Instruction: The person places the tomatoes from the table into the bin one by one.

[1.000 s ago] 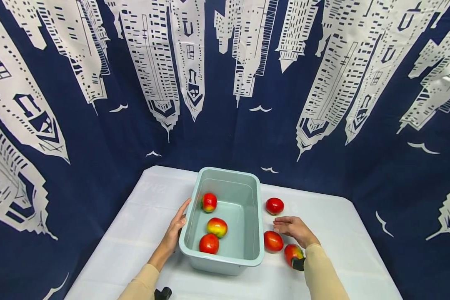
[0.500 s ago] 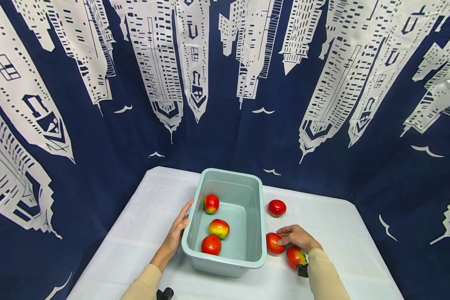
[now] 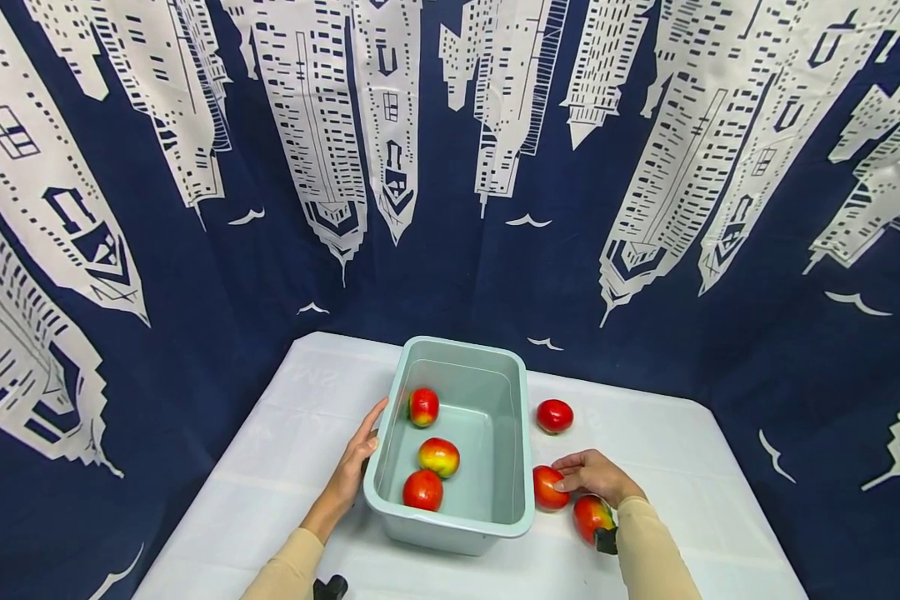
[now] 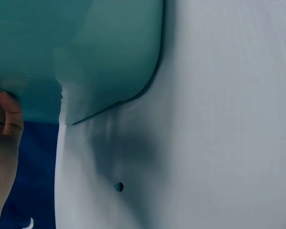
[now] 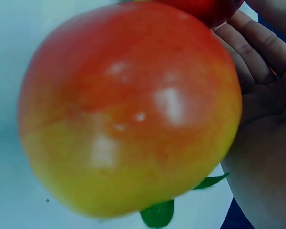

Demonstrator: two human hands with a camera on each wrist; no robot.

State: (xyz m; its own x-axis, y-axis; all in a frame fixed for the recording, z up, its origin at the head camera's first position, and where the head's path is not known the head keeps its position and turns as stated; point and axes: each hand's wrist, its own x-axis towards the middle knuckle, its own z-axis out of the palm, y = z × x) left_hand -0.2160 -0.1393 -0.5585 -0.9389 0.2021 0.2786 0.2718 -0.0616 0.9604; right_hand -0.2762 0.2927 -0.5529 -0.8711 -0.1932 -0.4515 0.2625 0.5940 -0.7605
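My left hand lies along the outer left wall of a pale green plastic bin, fingers fairly straight. In the left wrist view its fingertips rest against the wall. Inside the bin are three red-and-yellow tomatoes, one at the back left, a yellower tomato in the middle and a red tomato near the front. To the right of the bin, my right hand grips a red tomato from its right side, thumb across it. Another tomato with green leaves fills the right wrist view, below that hand.
A further red tomato lies on the white-covered table, behind the right hand. Close beside the right forearm is the leafy tomato. A dark blue curtain printed with white buildings hangs at the table's back edge.
My right hand has come down and toward me from between two tomatoes onto the nearer one and taken hold of it. The left hand keeps its place on the bin; the view shifted slightly.
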